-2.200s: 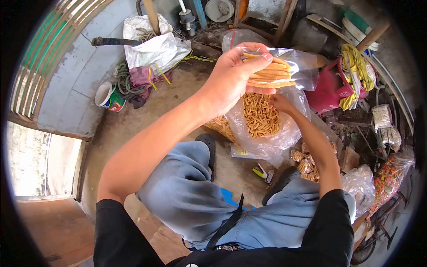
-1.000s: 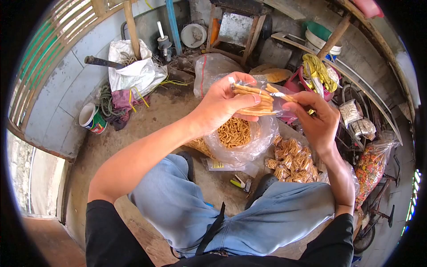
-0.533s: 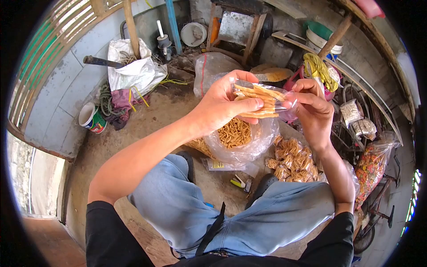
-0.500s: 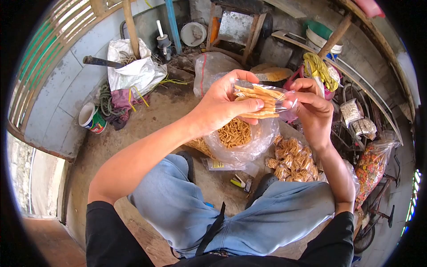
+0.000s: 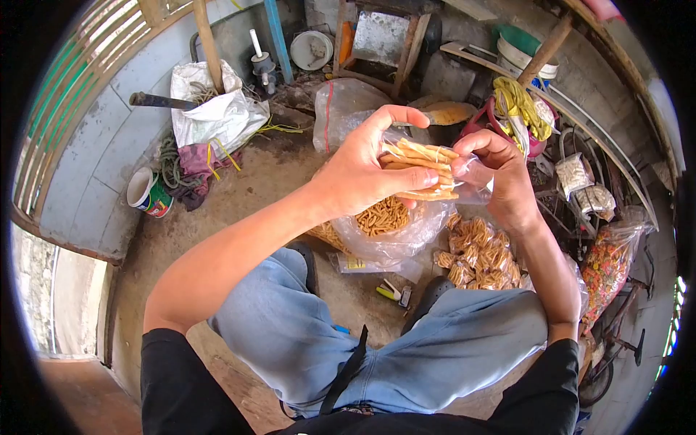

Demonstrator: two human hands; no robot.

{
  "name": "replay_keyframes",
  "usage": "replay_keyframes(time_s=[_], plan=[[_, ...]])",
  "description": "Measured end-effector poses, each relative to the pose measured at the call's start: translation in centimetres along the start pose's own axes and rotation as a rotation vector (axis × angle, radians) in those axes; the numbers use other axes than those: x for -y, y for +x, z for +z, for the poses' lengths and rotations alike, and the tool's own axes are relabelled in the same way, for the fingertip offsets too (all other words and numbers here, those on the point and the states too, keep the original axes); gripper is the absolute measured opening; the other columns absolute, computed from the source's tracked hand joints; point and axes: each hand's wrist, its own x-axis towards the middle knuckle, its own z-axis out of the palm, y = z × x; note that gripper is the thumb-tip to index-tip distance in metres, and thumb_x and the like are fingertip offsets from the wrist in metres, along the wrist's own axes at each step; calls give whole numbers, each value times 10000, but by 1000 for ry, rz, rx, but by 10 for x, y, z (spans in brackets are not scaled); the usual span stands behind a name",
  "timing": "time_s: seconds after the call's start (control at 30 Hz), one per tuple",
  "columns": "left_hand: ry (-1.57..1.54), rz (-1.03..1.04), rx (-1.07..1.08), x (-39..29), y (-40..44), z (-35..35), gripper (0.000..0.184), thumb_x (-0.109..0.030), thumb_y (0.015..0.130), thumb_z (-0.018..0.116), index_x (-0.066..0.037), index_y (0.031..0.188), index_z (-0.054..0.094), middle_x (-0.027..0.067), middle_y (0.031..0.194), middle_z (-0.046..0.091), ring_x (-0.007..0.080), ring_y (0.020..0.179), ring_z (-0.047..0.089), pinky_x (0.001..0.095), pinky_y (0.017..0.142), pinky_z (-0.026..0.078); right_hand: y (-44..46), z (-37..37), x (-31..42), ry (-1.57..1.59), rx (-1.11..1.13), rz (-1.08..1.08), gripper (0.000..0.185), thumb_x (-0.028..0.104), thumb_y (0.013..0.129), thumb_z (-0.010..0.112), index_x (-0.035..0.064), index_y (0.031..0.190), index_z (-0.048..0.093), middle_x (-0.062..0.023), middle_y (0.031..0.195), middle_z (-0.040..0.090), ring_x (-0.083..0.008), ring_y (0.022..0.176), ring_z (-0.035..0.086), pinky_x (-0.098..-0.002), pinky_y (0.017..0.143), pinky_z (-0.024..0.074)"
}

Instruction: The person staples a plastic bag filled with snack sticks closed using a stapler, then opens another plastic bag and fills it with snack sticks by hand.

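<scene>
Held up in front of me is a small clear packet of snack sticks. My left hand grips its left side, thumb across the front. My right hand pinches the packet's clear plastic end on the right. Below them, a large clear bag stands open with many loose snack sticks inside, partly hidden by my left hand. A pile of filled packets lies on the floor to the right. A green stapler-like tool rests on the floor between my feet.
At the left are a white sack and a paint bucket. A flat plastic bag lies behind my hands. On the right stand a pink basket with yellow cloth, a bag of colourful items and a bicycle.
My right hand has come up from the big bag to the packet's end. Since half a second ago, its fingers have shifted on the plastic, and my left index finger has lifted.
</scene>
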Motion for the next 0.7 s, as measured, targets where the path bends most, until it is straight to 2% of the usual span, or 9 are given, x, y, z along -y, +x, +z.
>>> replay_keyframes(time_s=[0.17,0.23,0.43,0.7], plan=[[-32,-14,-28,-3,1,-2,516,-15,819,689,-97,1238,399,91,998,656,150,856,650,259,577,544,1,3,-1,54,6,-24,158,45,828,677,27,981,642,-39,887,671,-82,796,604,-217,684,465],[-33,-13,-25,-3,1,-3,513,-17,817,692,-98,1233,402,90,995,657,147,853,649,258,576,543,1,3,4,101,-22,106,136,69,838,672,23,962,643,-38,884,668,-82,784,611,-219,687,471],[7,5,-23,0,0,-3,505,-29,808,705,-98,1216,415,73,973,658,134,839,644,250,564,531,1,7,-1,59,-39,94,126,96,852,667,29,956,646,-3,866,648,-61,749,583,-215,684,464],[24,-44,-46,-1,-2,-5,548,-54,790,734,-97,1235,417,65,970,656,129,837,641,245,560,524,1,16,2,99,-23,116,104,95,863,653,45,951,629,-10,900,640,-57,768,585,-216,694,469]])
